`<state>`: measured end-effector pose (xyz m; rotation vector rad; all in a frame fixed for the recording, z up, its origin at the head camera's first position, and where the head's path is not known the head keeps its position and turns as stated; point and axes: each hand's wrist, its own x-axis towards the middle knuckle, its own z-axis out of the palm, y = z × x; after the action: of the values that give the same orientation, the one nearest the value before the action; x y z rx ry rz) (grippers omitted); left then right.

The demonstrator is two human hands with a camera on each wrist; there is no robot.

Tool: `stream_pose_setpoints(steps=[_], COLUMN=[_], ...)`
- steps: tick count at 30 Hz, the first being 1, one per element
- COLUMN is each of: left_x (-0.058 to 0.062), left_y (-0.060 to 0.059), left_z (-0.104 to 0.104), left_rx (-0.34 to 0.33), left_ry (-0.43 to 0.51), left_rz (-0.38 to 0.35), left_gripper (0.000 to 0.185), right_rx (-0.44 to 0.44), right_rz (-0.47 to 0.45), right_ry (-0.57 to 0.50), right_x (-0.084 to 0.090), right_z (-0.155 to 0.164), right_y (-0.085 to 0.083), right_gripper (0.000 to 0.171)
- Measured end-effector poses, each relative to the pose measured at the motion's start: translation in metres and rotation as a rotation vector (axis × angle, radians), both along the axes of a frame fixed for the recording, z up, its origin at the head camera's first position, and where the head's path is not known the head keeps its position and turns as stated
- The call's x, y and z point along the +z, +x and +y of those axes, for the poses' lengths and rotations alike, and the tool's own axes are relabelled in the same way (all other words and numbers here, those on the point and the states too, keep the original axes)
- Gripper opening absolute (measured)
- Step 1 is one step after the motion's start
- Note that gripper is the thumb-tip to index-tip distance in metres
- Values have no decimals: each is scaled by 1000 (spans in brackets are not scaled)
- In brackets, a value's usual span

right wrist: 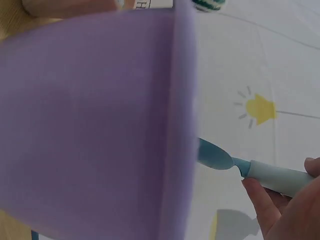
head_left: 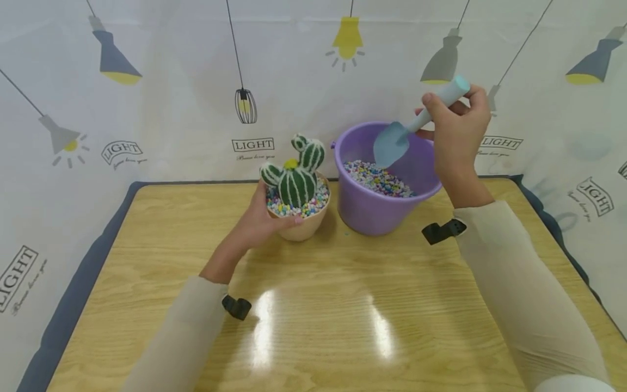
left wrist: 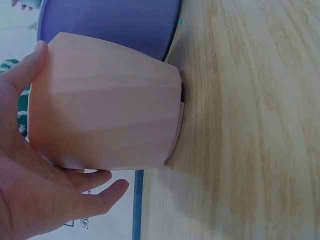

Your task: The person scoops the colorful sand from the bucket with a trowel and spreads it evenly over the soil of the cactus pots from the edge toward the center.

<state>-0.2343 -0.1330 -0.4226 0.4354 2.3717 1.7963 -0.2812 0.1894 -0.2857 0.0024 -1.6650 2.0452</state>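
A beige flowerpot stands on the table, holding a green knitted cactus with white stripes and a yellow flower, set in multicoloured pebbles. My left hand grips the pot from its left side, thumb along the near rim. In the left wrist view the fingers curve round the pot wall. My right hand holds a light blue trowel by its pale handle, blade slanting down into the mouth of a purple bucket. Loose colourful pebbles lie inside the bucket, under the blade.
The pot and bucket stand close together near the back edge of the wooden table. Behind rises a white backdrop printed with lamps. One tiny pebble lies on the wood before the bucket.
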Motion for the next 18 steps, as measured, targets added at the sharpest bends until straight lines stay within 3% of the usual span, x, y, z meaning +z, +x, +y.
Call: stream_pose_setpoints(steps=[5,12,18], left_x=[-1,-1,1], left_y=[-7,-15,-19], left_z=[0,-2,-1], left_rx=[-12,-8,-25], left_ry=[17,5,-6], left_rz=[-24,-87,-94], left_gripper=[107,110,110], right_rx=[-24,-23,-10], right_rz=[-67,-251,-340], right_ry=[28,34,74], right_x=[-8,-24,-37], right_z=[9,21,22], right_y=[-10,-22,-26], right_gripper=[34,31,29])
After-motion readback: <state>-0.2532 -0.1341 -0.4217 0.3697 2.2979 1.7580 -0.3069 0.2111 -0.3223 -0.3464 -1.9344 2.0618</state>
